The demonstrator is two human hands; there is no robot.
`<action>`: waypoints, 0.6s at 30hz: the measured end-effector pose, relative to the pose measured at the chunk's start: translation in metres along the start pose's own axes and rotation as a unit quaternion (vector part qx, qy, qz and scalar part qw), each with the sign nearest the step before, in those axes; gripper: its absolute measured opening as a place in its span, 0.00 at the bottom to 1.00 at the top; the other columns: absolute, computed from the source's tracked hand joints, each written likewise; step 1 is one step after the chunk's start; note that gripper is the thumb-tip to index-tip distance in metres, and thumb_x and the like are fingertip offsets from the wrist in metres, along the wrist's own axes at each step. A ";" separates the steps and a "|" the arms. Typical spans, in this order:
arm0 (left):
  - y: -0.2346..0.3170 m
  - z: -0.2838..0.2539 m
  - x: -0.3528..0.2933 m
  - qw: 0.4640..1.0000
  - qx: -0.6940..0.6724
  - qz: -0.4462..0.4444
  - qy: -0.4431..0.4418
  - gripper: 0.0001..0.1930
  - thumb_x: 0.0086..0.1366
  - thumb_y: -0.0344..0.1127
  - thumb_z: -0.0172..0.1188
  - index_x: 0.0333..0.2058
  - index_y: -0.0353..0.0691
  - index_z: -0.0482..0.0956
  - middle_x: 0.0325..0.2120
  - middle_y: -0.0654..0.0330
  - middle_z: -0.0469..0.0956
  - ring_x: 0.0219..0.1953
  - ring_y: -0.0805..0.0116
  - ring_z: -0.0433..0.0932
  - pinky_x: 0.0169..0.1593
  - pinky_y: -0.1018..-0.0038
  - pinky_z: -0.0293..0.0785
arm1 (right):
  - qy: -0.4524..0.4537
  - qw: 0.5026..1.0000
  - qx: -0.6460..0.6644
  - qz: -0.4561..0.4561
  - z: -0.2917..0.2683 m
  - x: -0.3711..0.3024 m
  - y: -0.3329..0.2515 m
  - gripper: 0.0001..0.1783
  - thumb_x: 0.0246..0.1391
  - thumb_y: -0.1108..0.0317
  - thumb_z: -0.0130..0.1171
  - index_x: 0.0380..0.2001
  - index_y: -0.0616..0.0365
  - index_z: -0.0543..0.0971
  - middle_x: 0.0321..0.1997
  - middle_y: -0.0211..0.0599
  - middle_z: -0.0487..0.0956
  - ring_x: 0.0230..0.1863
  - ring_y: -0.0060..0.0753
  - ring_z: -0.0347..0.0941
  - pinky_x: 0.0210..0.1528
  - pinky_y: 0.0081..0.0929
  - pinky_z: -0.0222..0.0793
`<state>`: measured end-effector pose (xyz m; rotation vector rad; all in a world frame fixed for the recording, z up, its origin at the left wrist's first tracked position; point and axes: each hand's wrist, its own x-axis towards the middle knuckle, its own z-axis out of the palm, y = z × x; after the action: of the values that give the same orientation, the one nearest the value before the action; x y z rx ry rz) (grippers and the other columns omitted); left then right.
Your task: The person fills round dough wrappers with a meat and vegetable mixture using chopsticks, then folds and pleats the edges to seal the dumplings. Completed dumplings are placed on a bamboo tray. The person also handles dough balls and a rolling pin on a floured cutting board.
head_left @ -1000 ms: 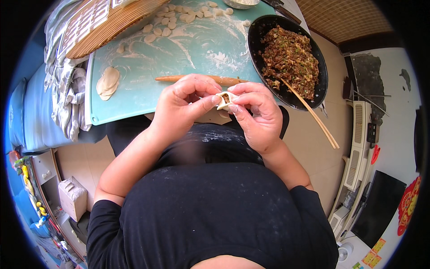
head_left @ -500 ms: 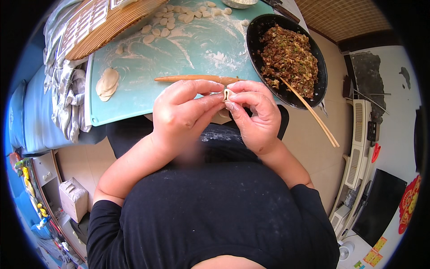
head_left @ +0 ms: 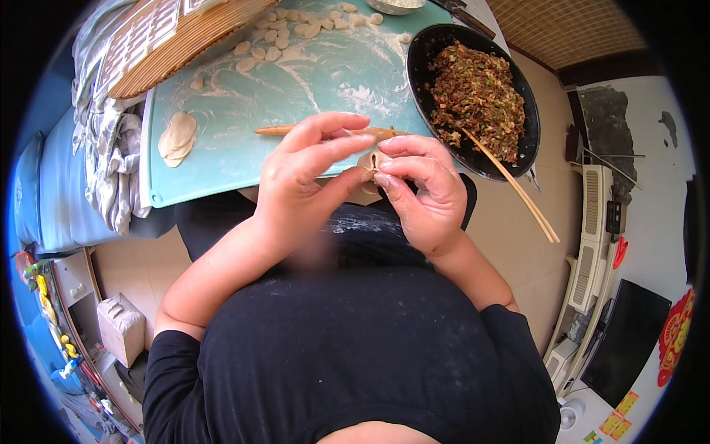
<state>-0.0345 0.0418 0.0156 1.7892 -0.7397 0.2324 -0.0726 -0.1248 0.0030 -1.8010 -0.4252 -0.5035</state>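
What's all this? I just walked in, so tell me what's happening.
A person has a small folded piece of dough in their bare hands at the near edge of a teal mat. The right hand pinches the dough, where a narrow slit shows; the left hand has its thumb at it, fingers raised. A rolling pin lies beyond the hands, a stack of flat dough rounds to the left, and a black pan of chopped filling with chopsticks to the right.

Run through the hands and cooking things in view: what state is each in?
Dumpling: partly folded, gap unsealed
Left hand: open, thumb at it
Right hand: pinching it
Mat: floury
Rolling pin: lying down
Wrappers: flat, stacked
Dough pieces: loosely clustered
Pan: heaped with filling
Chopsticks: leaning over its rim
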 end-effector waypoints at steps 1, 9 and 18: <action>0.000 0.000 0.000 1.000 -0.010 -0.004 -0.016 0.11 0.45 0.21 0.64 0.31 0.36 0.79 0.41 0.53 0.73 0.41 0.63 0.74 0.44 0.73 0.71 | -0.003 1.000 -0.003 -0.002 0.000 0.000 0.001 0.08 0.44 0.79 0.61 0.30 0.58 0.76 0.39 0.40 0.74 0.37 0.29 0.72 0.38 0.21 0.69; -0.010 0.003 0.000 0.988 0.090 0.120 0.033 0.11 0.42 0.24 0.64 0.28 0.40 0.78 0.32 0.61 0.77 0.32 0.64 0.76 0.33 0.74 0.72 | -0.018 0.999 0.022 0.017 0.001 -0.003 0.001 0.09 0.44 0.80 0.61 0.31 0.59 0.75 0.40 0.40 0.73 0.39 0.29 0.72 0.38 0.20 0.70; -0.010 0.000 -0.003 0.982 0.103 0.146 0.054 0.11 0.42 0.23 0.64 0.29 0.36 0.77 0.34 0.57 0.77 0.35 0.61 0.76 0.37 0.72 0.71 | -0.006 0.966 0.223 0.130 0.003 -0.009 0.003 0.09 0.48 0.83 0.54 0.34 0.61 0.71 0.47 0.40 0.68 0.43 0.23 0.69 0.42 0.18 0.70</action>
<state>-0.0310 0.0444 0.0067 1.8397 -0.9251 0.6165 -0.0780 -0.1235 -0.0049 -1.3947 -0.2758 -0.1918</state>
